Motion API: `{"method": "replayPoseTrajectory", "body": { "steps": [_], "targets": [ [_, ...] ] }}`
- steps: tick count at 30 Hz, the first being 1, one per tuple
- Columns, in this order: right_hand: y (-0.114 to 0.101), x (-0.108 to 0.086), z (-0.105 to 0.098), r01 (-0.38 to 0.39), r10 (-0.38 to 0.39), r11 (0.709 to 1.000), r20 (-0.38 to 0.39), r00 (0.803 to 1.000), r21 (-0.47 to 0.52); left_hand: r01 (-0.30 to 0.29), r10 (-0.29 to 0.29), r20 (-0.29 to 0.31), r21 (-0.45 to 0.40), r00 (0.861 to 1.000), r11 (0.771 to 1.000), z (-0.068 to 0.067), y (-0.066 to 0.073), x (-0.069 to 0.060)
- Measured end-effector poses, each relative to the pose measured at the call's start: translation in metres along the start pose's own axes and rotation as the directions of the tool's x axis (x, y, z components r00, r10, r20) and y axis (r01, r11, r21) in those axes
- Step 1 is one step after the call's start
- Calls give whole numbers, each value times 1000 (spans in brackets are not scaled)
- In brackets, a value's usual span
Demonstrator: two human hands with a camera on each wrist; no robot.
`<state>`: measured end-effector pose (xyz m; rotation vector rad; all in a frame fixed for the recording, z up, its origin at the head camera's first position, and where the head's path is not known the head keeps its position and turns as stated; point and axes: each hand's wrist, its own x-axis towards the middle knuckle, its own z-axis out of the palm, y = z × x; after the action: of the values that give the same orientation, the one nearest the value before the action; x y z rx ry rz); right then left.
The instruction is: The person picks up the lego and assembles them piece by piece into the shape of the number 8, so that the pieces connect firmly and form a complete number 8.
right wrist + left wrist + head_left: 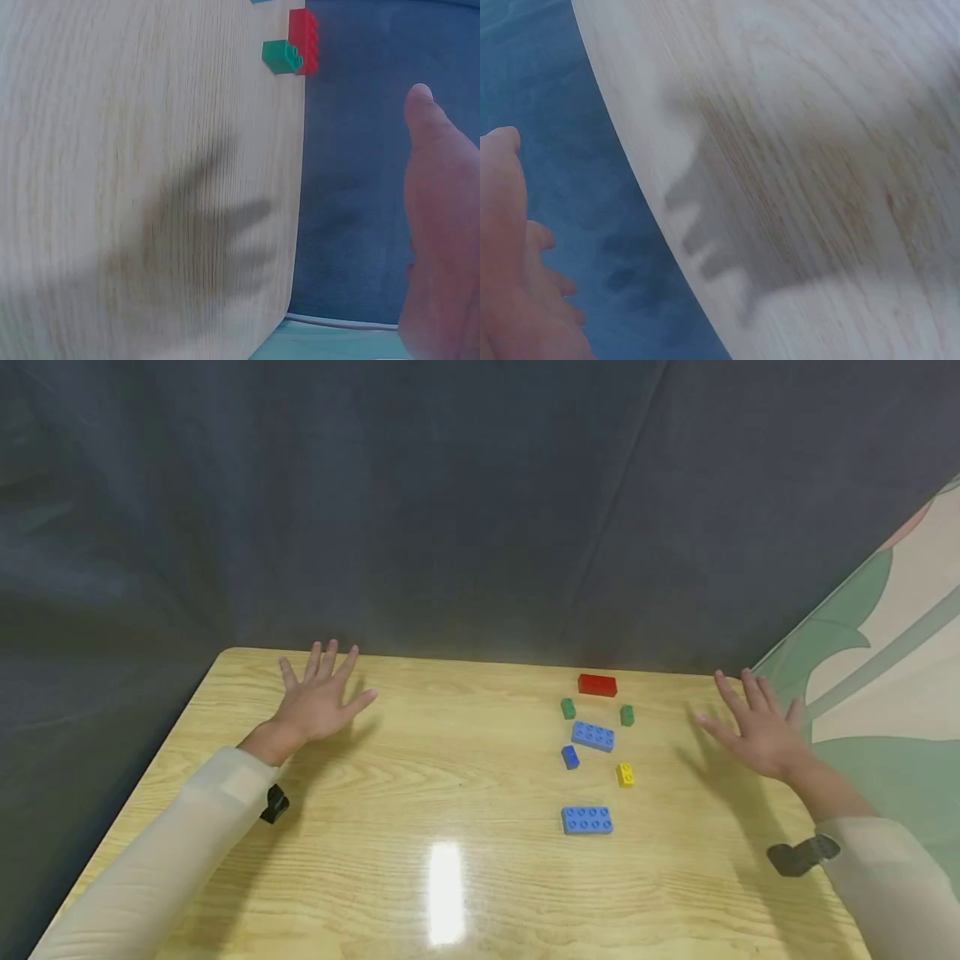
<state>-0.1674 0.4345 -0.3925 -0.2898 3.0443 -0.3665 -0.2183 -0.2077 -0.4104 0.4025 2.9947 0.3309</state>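
Fingers spread, my left hand hovers over the far left part of the table and holds nothing. My right hand, also spread and holding nothing, is above the right edge. Between them, nearer the right hand, lie several toy building bricks: a red brick at the back, a green brick, another green brick, a light blue brick, a small dark blue brick, a yellow brick, and a second light blue brick closest to me. The right wrist view shows the red brick behind a green brick.
The bricks lie on a wooden table with a bright light reflection at the front. A dark cloth hangs behind and to the left. A leaf-patterned surface is at the right. Black devices are strapped at both wrists.
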Motion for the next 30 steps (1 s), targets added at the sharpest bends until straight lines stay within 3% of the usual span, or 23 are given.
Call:
{"method": "replayPoseTrajectory", "body": {
  "steps": [8, 17, 21, 30],
  "targets": [
    [-11, -8, -1, 114, -113, 994, -75, 991, -2, -62, 62, -31, -21, 998, 998, -1, 18, -2],
    [-35, -16, 6, 281, -270, 958, -157, 950, 56, -176, 172, -65, -63, 983, 982, 3, 57, -4],
    [-48, -20, 14, 314, -290, 940, -175, 941, 130, -221, 216, -70, -83, 974, 972, 7, 74, -6],
    [-76, -31, 30, 316, -289, 930, -157, 944, 189, -285, 273, -102, -144, 957, 948, 21, 98, -10]
  ]
}}
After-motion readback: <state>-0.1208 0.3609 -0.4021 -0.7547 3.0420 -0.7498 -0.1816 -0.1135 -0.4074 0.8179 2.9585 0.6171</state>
